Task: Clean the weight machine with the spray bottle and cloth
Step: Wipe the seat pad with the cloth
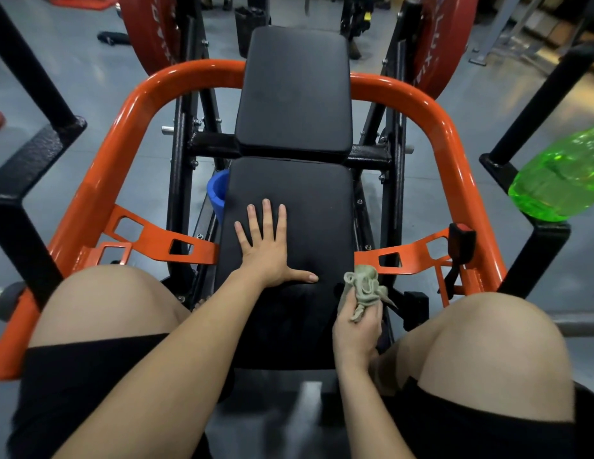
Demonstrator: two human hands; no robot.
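Note:
The weight machine has an orange tube frame and two black pads, a near seat pad and a far back pad. My left hand lies flat on the near pad, fingers spread. My right hand grips a crumpled grey-green cloth at the pad's right edge. A green translucent bottle rests on a black frame post at the far right; its spray head is out of view.
My two bare knees flank the pad. Red weight plates hang at the far left and right. A blue foam piece sits left of the pad. Black frame bars stand on both sides. Grey floor lies below.

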